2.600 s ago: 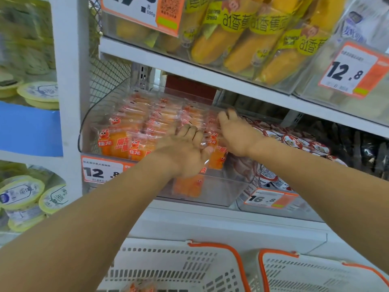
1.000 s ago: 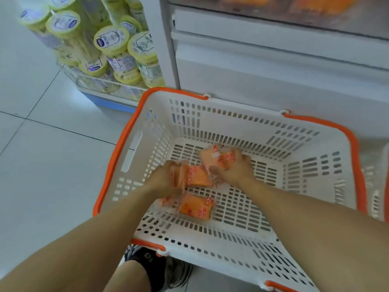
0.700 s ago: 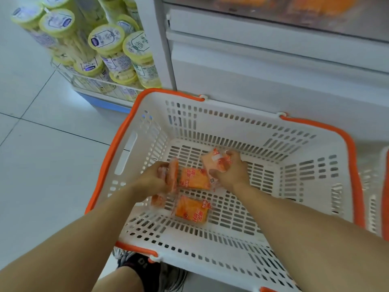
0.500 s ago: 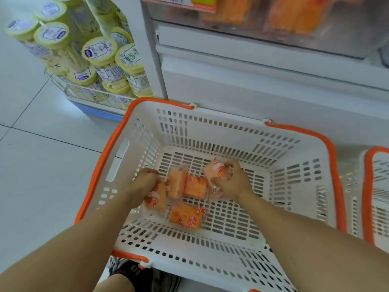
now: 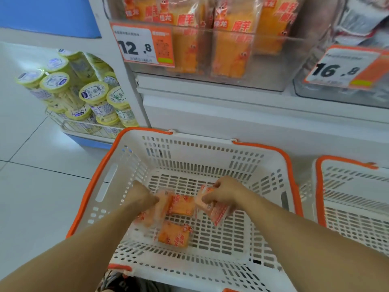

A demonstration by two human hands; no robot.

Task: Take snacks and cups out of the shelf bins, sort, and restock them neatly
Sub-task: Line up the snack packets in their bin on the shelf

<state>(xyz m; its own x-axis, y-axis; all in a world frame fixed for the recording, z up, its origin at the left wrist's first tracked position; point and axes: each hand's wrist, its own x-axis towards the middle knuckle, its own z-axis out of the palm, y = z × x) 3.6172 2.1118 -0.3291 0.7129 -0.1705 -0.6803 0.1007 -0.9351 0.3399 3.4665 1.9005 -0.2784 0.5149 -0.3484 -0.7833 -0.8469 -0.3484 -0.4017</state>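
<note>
At the far left, a stack of clear plastic tubs with pale yellow-green lids (image 5: 92,91) sat in a low wire rack (image 5: 69,123) on the white tiled floor (image 5: 31,186). To their right rose the white shelf upright (image 5: 117,70), and beside it a clear plastic shelf bin (image 5: 269,66) held upright orange snack packets in clear wrappers (image 5: 231,39), with an orange-and-white price tag reading 12.8 (image 5: 143,46) fixed to its front.

Below the bin, a white slotted plastic basket with an orange rim (image 5: 101,165) stood on the floor against the shelf base. Both arms reached down into it. The left hand (image 5: 141,196) had its fingers curled around an orange wrapped snack pack (image 5: 156,209) at the left of the basket floor. Just beside it lay a flat orange snack pack (image 5: 182,205), and nearer the person another flat orange pack with red print (image 5: 174,234) rested on the slots. The right hand (image 5: 226,191) pinched a small bunch of orange-and-white wrapped packs (image 5: 216,213), lifted slightly above the basket floor; how many it held could not be told.

Further right, a second white basket with an orange rim (image 5: 320,186) stood next to the first, and above it a clear bin carried an orange-and-white tag reading 16.8 (image 5: 341,68).
</note>
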